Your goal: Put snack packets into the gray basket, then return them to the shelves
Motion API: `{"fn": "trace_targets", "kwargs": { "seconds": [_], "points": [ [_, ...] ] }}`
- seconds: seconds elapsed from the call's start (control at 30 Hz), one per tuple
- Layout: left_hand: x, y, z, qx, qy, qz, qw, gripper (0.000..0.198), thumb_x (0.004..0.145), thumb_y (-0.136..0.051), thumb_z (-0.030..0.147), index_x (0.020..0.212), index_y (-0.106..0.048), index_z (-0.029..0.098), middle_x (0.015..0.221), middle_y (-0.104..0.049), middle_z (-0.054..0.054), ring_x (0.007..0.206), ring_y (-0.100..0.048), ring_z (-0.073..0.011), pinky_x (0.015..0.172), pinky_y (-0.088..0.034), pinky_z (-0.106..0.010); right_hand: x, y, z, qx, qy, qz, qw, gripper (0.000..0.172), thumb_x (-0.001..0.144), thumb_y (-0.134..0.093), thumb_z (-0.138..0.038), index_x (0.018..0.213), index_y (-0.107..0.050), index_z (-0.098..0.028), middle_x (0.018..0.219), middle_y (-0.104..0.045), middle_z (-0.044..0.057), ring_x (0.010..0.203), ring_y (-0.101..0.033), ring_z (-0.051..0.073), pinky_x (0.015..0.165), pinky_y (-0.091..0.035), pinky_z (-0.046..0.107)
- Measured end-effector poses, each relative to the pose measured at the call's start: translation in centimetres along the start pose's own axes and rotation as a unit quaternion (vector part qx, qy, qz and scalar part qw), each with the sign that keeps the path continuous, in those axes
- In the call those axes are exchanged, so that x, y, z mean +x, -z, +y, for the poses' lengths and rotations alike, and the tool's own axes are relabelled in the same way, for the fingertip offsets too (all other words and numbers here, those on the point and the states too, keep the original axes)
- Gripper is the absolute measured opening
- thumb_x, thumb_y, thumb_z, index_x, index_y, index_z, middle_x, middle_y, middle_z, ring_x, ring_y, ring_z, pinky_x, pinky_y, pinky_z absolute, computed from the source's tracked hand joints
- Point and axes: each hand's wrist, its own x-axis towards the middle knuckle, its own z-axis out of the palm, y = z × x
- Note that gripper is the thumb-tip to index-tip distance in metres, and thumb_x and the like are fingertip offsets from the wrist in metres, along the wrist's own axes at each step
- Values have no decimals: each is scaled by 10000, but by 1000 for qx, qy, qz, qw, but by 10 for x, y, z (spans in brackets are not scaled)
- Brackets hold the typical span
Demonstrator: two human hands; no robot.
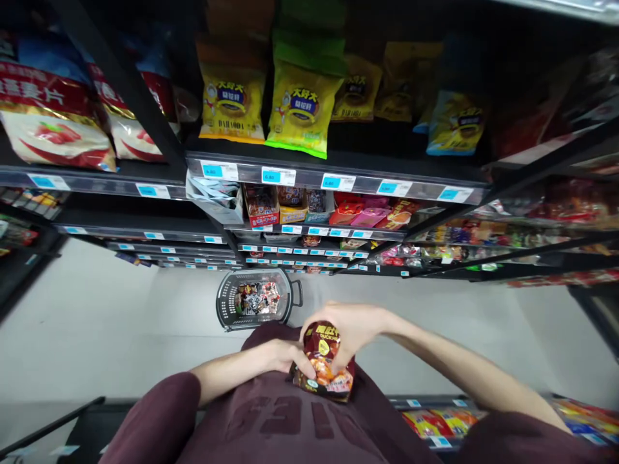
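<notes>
Packet: a small dark red snack packet (pixel 325 370), glossy, with a picture of orange food on its front. It sits low in the middle of the frame, against the person's chest.
Left hand: the left hand (pixel 283 356) comes in from the lower left and pinches the packet's left edge.
Right hand: the right hand (pixel 355 328) arches over the top, fingers curled down the packet's right side. The two hands are close together, both clamped on the packet.
Clothing: a maroon sweatshirt (pixel 290 419) fills the bottom of the frame.
Basket: a dark shopping basket (pixel 218 301) stands on the pale floor (pixel 97 309) just above the hands, with wrapped snacks inside.
Shelves: yellow bags (pixel 302 106) stand at top centre, over a shelf edge (pixel 338 177) lined with blue price tags.
Handling, as I judge it: light, soft and crinkly, with slick film that could slide under a loose grip, and contents that likely crush if squeezed.
Where to hold: the sealed top or side edges, not the puffed middle.
</notes>
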Motion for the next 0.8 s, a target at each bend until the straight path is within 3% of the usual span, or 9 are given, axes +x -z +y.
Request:
{"fn": "trace_targets", "kwargs": {
  "seconds": [0.07, 0.13, 0.27, 0.37, 0.5, 0.6, 0.7, 0.8],
  "points": [
    [-4, 5, -9, -20, 7, -3, 1000, 638, 448, -859, 221, 1072, -729, 181, 979, -753, -49, 956, -698, -259, 881, -529, -333, 7, -12, 1, -4, -10, 39, 999, 564, 548, -861, -242, 1092, -713, -239, 838, -746, -34, 664, -664, 130, 575, -454, 194],
    [-3, 7, -13, -9, 5, -31, 999, 680, 434, -875, 253, 1092, -719, 185, 1003, -751, -41, 970, -695, -244, 906, -529, -328, 6, -21, 1, 2, -28, 40, 999, 589, 545, -859, -225, 1111, -699, -242, 831, -743, -38, 661, -664, 135, 572, -449, 199],
    [8, 2, -5, 91, -28, -159, 983, 687, 457, -899, 320, 1101, -711, 172, 1064, -733, -25, 1060, -663, -248, 1011, -487, -338, -11, -26, -6, 46, -70, -27, 996, 636, 583, -872, -224, 1183, -666, -271, 933, -753, -34, 764, -697, 157, 692, -503, 220],
    [19, -2, 9, 163, -60, -217, 961, 687, 506, -889, 377, 1126, -691, 156, 1098, -711, -28, 1141, -622, -268, 1071, -437, -349, -25, -24, -11, 49, -86, -11, 995, 645, 611, -850, -185, 1215, -659, -305, 1091, -737, -18, 944, -700, 197, 852, -515, 263],
    [37, -5, 24, 145, -72, -182, 970, 665, 457, -905, 420, 1036, -713, 157, 1041, -706, -24, 1073, -624, -255, 1024, -462, -345, -39, -13, -1, 51, -115, 48, 991, 554, 646, -806, -149, 1163, -691, -309, 1047, -747, -31, 882, -704, 185, 811, -529, 250],
    [53, -9, 38, 45, -63, -106, 991, 630, 446, -901, 342, 1024, -716, 174, 965, -713, -6, 914, -642, -184, 860, -516, -272, -47, 6, 24, 80, -117, 81, 987, 450, 702, -757, -185, 1140, -694, -265, 951, -757, -17, 789, -707, 173, 769, -546, 254],
    [67, -12, 59, -27, -58, -17, 998, 569, 496, -846, 252, 1048, -714, 205, 924, -721, 9, 843, -642, -144, 764, -507, -222, -54, 29, 57, 152, -112, 90, 978, 444, 680, -801, -264, 1107, -691, -216, 971, -755, 27, 855, -714, 209, 793, -568, 287],
    [82, -9, 74, -33, -42, -2, 999, 526, 501, -807, 237, 1020, -725, 213, 869, -722, 20, 807, -645, -150, 741, -507, -232, -61, 42, 80, 217, -118, 81, 966, 499, 637, -856, -302, 1099, -693, -204, 1047, -741, 56, 948, -704, 235, 831, -573, 307]
  ]
}}
